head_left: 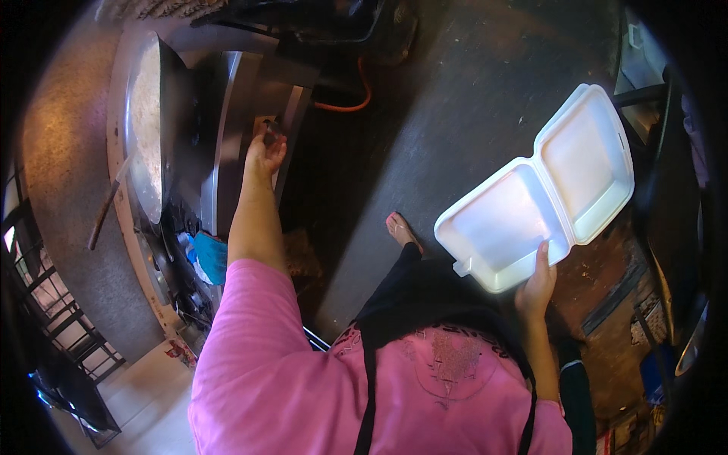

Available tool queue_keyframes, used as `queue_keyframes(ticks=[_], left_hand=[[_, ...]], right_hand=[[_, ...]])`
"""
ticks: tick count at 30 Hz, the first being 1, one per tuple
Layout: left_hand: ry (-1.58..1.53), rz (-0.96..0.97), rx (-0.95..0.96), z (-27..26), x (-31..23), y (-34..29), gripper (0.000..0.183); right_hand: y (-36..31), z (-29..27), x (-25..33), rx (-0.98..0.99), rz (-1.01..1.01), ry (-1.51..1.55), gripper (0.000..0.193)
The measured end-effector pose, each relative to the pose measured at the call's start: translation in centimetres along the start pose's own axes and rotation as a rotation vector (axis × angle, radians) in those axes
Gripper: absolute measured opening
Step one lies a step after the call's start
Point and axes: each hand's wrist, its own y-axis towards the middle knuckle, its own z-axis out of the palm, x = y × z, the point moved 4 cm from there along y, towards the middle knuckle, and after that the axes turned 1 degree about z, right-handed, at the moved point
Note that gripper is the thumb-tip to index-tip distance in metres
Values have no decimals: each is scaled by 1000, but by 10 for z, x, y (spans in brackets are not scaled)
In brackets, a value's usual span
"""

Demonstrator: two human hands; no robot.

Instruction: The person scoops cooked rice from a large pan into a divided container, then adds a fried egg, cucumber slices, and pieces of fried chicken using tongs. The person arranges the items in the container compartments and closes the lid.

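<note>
In my right hand (537, 284) is a white foam takeaway box (500, 220), its thumb over the near rim. The box lies hinged wide apart, with its lid half (588, 163) to the right and nothing inside either half. My left arm reaches out to the metal front of a stove (227, 144). There my left hand (265, 155) has its fingers closed around a dark knob (273, 130), which they partly cover. On the stove sits a wide pan (148, 125) with pale contents, and a spatula (110, 205) with a wooden handle leans at its edge.
An orange hose (362, 91) curves out beyond the stove over the dark floor (462, 114). A teal cloth (208, 258) hangs close to my left upper arm. Dark furniture (667, 189) stands at the right edge. My foot (402, 230) is on the floor ahead.
</note>
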Motion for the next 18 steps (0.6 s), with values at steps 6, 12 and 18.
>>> queue_keyframes(ticks=[6, 12, 18], left_hand=[[-73, 26, -32, 4, 5, -10, 33], [-131, 56, 121, 3, 7, 0, 41], [-175, 8, 159, 6, 10, -2, 41]], right_hand=[[0, -5, 18, 51, -63, -8, 40], [-10, 7, 17, 21, -77, 22, 41], [-32, 22, 3, 24, -65, 52, 40]])
